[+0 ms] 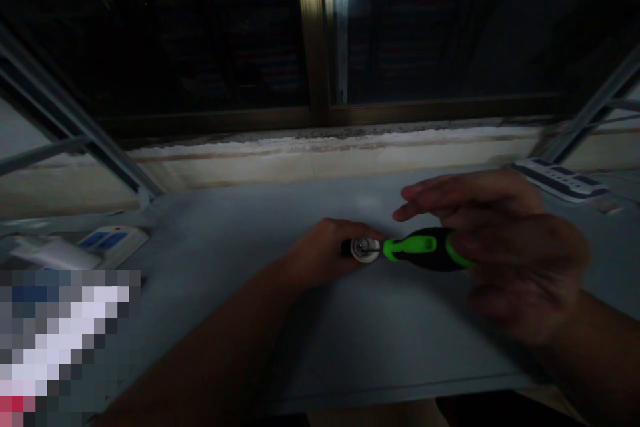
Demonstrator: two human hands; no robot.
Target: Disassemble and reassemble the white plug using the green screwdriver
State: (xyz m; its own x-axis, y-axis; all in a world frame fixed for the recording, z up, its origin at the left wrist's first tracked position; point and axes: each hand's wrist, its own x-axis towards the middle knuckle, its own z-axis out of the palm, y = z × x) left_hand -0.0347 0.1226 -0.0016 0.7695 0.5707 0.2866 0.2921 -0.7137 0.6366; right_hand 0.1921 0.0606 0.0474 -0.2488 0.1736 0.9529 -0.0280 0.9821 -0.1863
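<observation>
My left hand [327, 247] is closed around a small object with a round, white, ringed end [365, 249] and a dark side. Its fingers hide most of that object, so its kind is unclear. A green and black screwdriver [420, 250] lies level to the right, its thin shaft tip over the middle of the white end. Whether the tip sits in a screw is too small to tell. At the handle's rear is my right hand [520, 253], the butt against its thumb and palm. Its upper fingers reach forward above the handle, blurred by motion.
Beneath both hands is a grey table [225, 213]. A white and dark power strip [560, 180] lies at the back right, another white strip [117, 240] at the left. Metal frames [75, 113] rise at both sides. Behind stands a dark window [200, 47]. A pixelated patch covers the lower left.
</observation>
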